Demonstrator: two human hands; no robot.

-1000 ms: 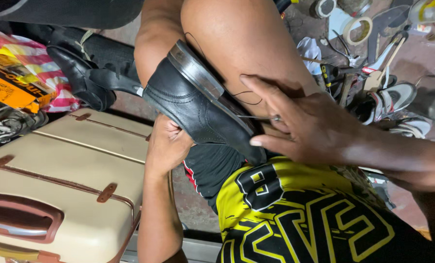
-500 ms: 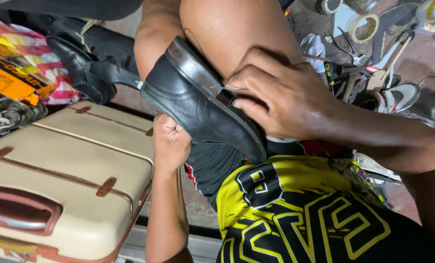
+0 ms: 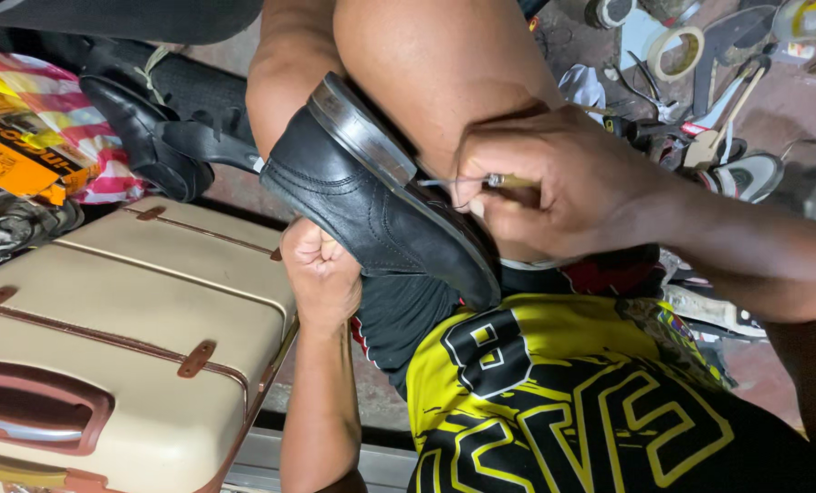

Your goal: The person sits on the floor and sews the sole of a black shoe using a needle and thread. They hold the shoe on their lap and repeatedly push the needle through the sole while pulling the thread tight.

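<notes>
A black leather shoe lies sole-up against my bare knee, toe pointing toward my yellow-and-black shirt. My right hand is closed around a thin awl-like tool, and its metal tip touches the edge of the sole. My left hand is a clenched fist pressed against the shoe's upper from below. I cannot see anything inside the fist.
A cream suitcase with brown straps stands at the left. A second black shoe lies behind it, next to a striped bag. Tape rolls, pliers and other tools litter the floor at the upper right.
My right hand has shifted from the shoe's toe area up to the sole edge, and the thin tool now shows in its fingers. The left fist stays under the shoe.
</notes>
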